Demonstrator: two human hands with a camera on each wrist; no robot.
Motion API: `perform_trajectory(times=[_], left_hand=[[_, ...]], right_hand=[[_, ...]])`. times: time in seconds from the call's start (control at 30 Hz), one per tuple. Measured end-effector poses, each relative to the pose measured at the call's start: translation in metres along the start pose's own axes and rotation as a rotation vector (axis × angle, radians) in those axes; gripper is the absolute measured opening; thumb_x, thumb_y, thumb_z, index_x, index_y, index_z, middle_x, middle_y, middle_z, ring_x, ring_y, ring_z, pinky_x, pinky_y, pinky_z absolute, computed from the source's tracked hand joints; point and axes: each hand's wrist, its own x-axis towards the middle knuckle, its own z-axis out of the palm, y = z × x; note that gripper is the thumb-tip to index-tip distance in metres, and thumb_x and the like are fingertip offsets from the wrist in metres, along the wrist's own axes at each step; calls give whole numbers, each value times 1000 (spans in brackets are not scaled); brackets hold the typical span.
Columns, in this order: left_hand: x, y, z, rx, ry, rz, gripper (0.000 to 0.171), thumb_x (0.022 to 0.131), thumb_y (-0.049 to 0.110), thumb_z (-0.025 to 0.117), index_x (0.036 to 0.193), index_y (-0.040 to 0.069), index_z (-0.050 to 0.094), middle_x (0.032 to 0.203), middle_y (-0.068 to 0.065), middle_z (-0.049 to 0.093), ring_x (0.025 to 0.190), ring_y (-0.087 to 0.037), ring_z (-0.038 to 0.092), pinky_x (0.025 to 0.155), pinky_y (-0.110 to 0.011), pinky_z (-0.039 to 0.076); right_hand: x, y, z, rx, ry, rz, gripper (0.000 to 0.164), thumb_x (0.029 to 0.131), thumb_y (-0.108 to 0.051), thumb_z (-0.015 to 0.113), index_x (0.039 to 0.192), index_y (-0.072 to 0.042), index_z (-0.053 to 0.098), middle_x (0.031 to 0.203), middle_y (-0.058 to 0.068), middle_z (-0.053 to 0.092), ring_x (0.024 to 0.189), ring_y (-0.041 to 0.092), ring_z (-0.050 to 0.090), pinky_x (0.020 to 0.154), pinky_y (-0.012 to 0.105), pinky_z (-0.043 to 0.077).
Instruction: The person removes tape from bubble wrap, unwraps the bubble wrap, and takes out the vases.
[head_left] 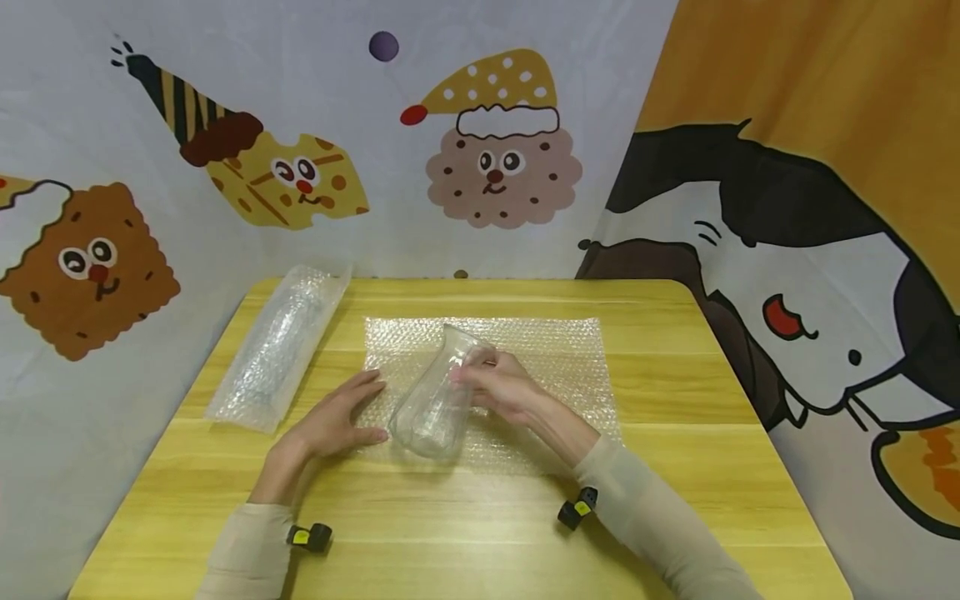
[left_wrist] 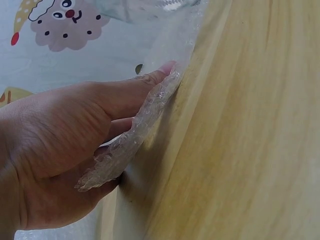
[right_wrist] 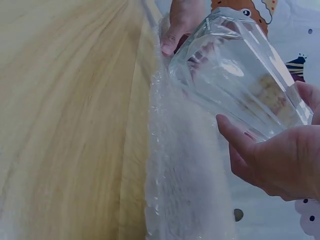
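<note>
Backdrop (head_left: 300,50): pale, cartoon snacks (head_left: 503,192) at left and upper centre
Cartoon animal (head_left: 813,275): black-and-white, right side
Worktop (head_left: 720,517): yellow woodgrain, lower centre

Bubble-wrap sheet (head_left: 547,350) on table (head_left: 675,492), vase (head_left: 429,412) over it. Wrapped bundle (head_left: 279,350) on table, left of sheet. Cloth backdrop (head_left: 397,242) behind table.

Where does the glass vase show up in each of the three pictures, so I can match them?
Head: the glass vase is below and slightly left of centre, in the right hand.
Left wrist: apparently just a part, cut off by the top edge, near the middle.
Right wrist: large, in the upper right.
Shared landmark: the bubble wrap sheet, visible in all three views.
</note>
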Motion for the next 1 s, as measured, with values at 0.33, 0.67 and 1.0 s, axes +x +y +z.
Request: perform_trajectory(times=[0.33,0.67,1.0], left_hand=[[0,3,-1,-8,2,-13,96,94,47,91,170,5,49,187,-21,28,170,-55,28,136,-77,27],[-1,5,-1,-11,0,-13,96,94,47,91,169,4,48,186,-22,27,170,-56,28,136,-77,26],[-1,6,-2,-28,-3,-23,97,94,46,91,170,4,48,187,-21,27,170,-56,27,136,-77,26]], right_hand=[[-19,-21,-20,-16,46,-99,25,100,-3,80,112,-16,63,115,1,68,104,16,70,96,34,67],[-33,-45,-51,-66,178,-237,34,99,-5,83,124,-16,63,127,0,68,105,12,71,94,27,69],[-44,-64,-77,-119,391,-387,27,96,-10,91,109,-13,68,133,2,65,104,13,75,96,28,70]])
